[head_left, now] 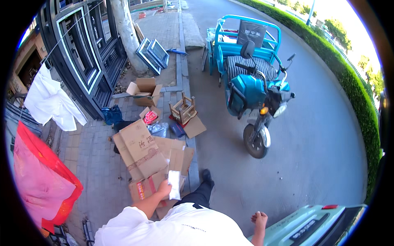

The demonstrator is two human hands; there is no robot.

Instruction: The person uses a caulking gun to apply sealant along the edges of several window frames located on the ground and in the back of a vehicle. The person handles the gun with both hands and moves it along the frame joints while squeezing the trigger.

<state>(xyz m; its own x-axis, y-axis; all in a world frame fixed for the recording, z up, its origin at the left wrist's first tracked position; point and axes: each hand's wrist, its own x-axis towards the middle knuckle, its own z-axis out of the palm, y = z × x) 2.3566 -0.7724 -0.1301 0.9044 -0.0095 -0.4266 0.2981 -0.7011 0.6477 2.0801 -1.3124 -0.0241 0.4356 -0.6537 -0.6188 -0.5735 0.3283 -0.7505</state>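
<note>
My left hand [164, 189] grips a flat white packet [174, 180] by its near left side, above flattened cardboard boxes. The packet looks wrapped in clear film. A brown carton [137, 147] with dark printing lies on top of the pile, just beyond the hand. Beneath it a flattened box with a red stripe [148, 187] shows in part. My right hand [259, 220] hangs at my right side with its fingers curled in, near a pale green vehicle [308, 225], and nothing shows in it.
A blue cargo tricycle [250, 84] stands on the road ahead. Along the pavement are an open carton [145, 91], an upturned wooden stool [182, 108] and window frames [152, 55] against a tree. White cloth [53, 98] and red cloth [45, 176] hang at left. A kerb [193, 151] edges the road.
</note>
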